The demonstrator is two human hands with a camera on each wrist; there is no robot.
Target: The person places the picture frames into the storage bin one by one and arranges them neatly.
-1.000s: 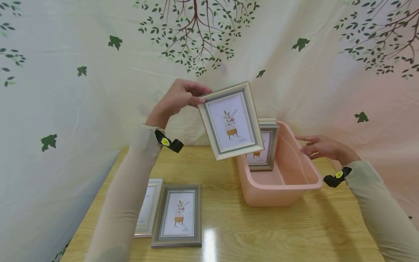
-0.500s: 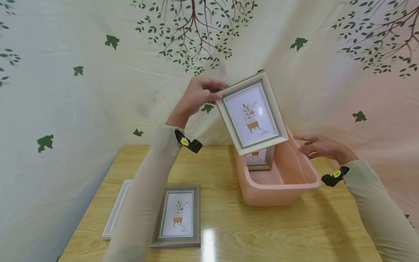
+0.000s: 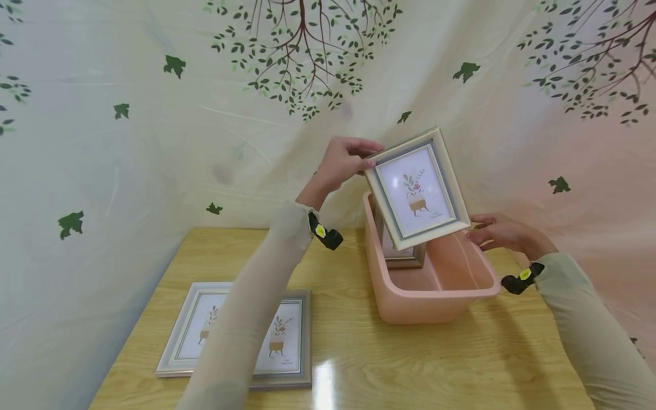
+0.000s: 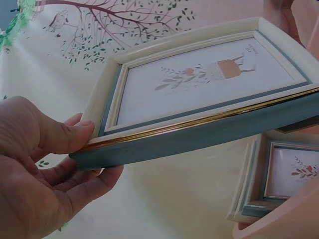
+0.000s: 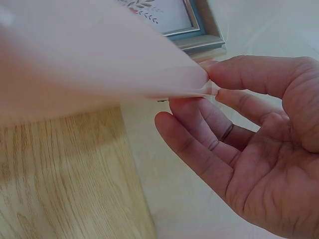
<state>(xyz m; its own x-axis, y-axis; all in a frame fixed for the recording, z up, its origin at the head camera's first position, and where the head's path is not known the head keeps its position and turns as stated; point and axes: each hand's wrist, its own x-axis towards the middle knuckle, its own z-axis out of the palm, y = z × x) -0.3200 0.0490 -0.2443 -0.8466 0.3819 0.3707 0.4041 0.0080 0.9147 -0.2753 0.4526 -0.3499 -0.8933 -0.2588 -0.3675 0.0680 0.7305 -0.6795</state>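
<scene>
My left hand pinches the upper left corner of a cream and blue-grey picture frame, thumb on the front and fingers behind. The frame hangs tilted above the pink plastic bin, its picture of a potted plant facing me. In the left wrist view the blue side edge of this picture frame shows. Inside the bin, a bronze-grey picture frame leans upright at the left, partly covered by the held one. My right hand pinches the bin's right rim between thumb and fingers, as the right wrist view shows.
On the wooden table, a silver-white picture frame and a grey picture frame lie face up at the left, partly under my left forearm. A curtain printed with branches and birds hangs behind the table.
My left hand has carried the cream picture frame rightward, from the bin's left side to over the bin, then slightly down. My right hand stays at the bin's rim.
</scene>
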